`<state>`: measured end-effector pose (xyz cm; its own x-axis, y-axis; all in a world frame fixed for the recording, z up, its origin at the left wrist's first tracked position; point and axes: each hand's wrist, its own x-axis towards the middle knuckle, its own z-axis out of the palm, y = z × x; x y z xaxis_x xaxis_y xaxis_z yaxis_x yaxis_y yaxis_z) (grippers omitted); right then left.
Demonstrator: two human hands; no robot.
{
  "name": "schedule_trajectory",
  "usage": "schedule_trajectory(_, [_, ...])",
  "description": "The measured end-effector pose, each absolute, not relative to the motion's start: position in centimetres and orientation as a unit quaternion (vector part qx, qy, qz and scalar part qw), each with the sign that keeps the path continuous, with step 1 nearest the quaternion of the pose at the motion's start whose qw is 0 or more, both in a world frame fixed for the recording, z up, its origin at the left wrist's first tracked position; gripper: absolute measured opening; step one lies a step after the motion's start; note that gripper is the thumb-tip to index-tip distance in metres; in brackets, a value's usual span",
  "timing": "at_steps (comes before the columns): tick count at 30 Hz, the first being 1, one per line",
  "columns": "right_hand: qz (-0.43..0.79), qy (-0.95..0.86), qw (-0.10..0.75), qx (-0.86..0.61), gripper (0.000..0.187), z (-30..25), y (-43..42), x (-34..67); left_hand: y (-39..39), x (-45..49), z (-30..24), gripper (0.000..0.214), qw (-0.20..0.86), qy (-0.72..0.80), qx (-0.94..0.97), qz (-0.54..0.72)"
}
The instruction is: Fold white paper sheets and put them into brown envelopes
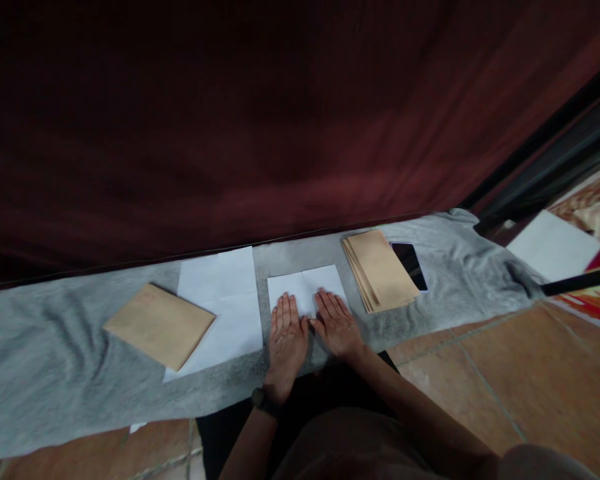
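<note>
A folded sheet of white paper (305, 280) lies in front of me on the grey cloth. My left hand (287, 333) rests flat on its left half, fingers stretched out. On the right half lies my right hand (337, 325), also flat with fingers extended. The thumbs come close together at the paper's near edge, which the hands partly cover. To the left are larger white sheets (225, 293), partly under a brown envelope (160, 325). Several brown envelopes (383, 270) form a fanned stack to the right of my right hand.
A dark-screened phone (409, 265) lies beside the envelope stack, partly covered by it. The grey cloth (55, 353) covers a long narrow surface. Behind it hangs a dark red curtain (290, 133). A black bar (580, 280) and a tiled floor (545, 360) are at the right.
</note>
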<state>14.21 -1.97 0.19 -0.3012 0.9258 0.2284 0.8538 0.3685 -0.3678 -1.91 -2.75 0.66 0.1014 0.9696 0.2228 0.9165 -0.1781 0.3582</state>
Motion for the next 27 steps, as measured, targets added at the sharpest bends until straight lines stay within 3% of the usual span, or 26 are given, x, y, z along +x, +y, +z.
schedule_trajectory(13, [0.052, -0.762, 0.232, -0.603, 0.065, -0.7, -2.7, 16.1, -3.7, -2.3, 0.7, 0.060, 0.066, 0.674, 0.682, 0.276])
schedule_trajectory(27, [0.074, -0.746, 0.231, -0.620, 0.058, 0.6, -2.7, 16.4, -3.6, -2.8, 1.9, 0.055, 0.077, 0.659, 0.702, 0.260])
